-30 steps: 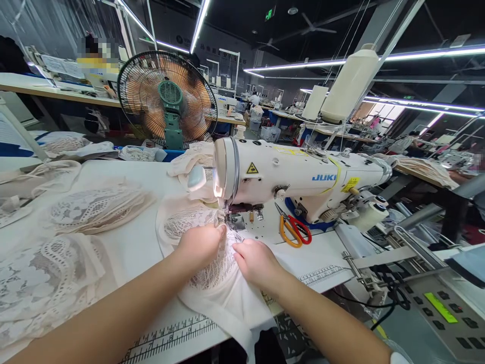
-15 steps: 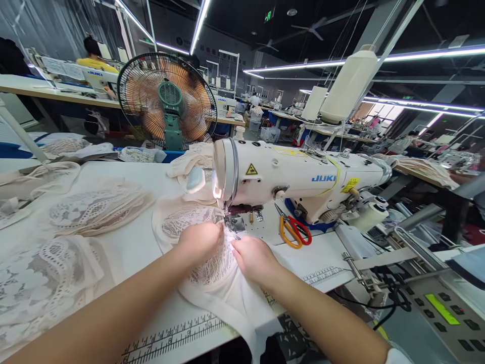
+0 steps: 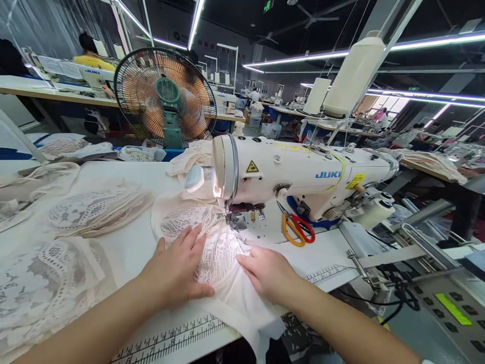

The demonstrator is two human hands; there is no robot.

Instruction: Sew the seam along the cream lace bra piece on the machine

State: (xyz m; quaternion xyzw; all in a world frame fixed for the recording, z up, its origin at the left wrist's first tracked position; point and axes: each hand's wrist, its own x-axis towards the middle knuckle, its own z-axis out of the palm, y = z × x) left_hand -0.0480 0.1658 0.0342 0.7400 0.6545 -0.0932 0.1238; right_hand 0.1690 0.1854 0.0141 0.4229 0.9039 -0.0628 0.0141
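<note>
A cream lace bra [image 3: 220, 258] lies on the table under the needle area of the white sewing machine [image 3: 265, 162]. My left hand [image 3: 172, 270] rests flat on its left side with the fingers spread. On the right, my right hand [image 3: 269, 273] pinches the fabric's edge between thumb and fingers, just in front of the presser foot [image 3: 235, 221]. The lower band of the fabric hangs over the table's front edge. Exactly what lies beneath the foot is too small to make out.
Scissors with orange and red handles [image 3: 297, 230] lie right of the needle. Stacked lace pieces [image 3: 94, 207] cover the left side. A ruler strip [image 3: 178, 336] runs along the front edge. A fan [image 3: 166, 96] stands behind, and a control panel [image 3: 450, 308] sits at lower right.
My left hand has come back from beside the needle, moving left and toward me, and its closed fingers have spread. My right hand has shifted slightly toward me and right, still on the fabric.
</note>
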